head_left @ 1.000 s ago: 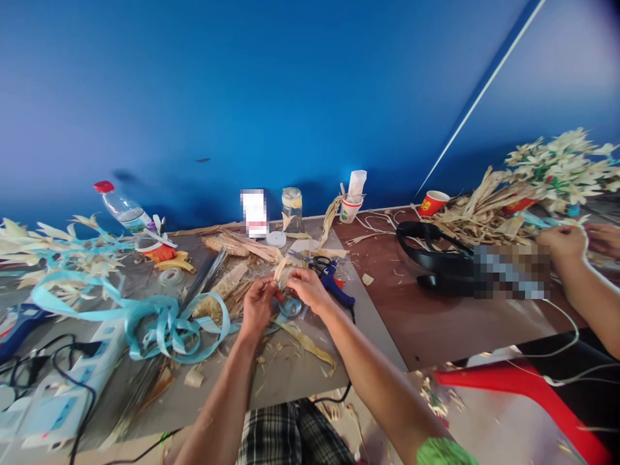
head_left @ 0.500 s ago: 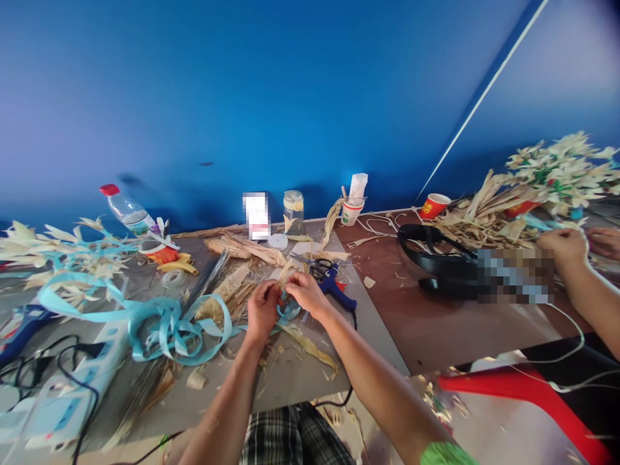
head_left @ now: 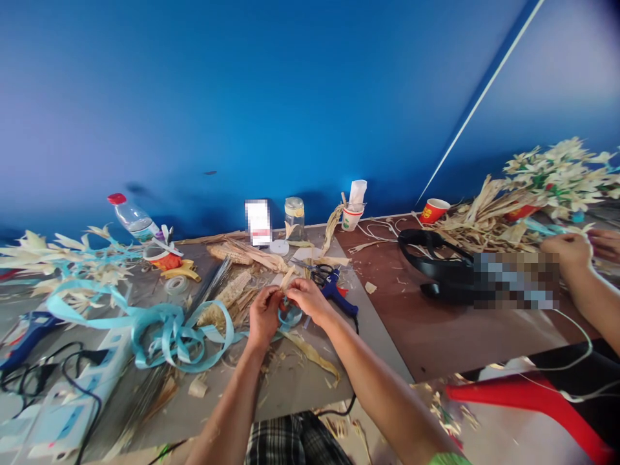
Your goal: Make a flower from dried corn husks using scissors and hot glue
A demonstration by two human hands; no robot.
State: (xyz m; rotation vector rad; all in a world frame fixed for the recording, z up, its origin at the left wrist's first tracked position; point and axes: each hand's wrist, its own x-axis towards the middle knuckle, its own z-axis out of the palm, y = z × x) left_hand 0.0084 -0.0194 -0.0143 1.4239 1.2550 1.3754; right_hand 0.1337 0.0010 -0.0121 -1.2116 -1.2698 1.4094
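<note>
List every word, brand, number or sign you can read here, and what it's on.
Nothing can be read for certain.
White paper cup: green mark, too small to read.
Red cup by the wall: yellow mark, too small.
Bottle label: too blurred.
White upright panel: pixelated, unreadable.
Power strip: blue patches, no legible text.
</note>
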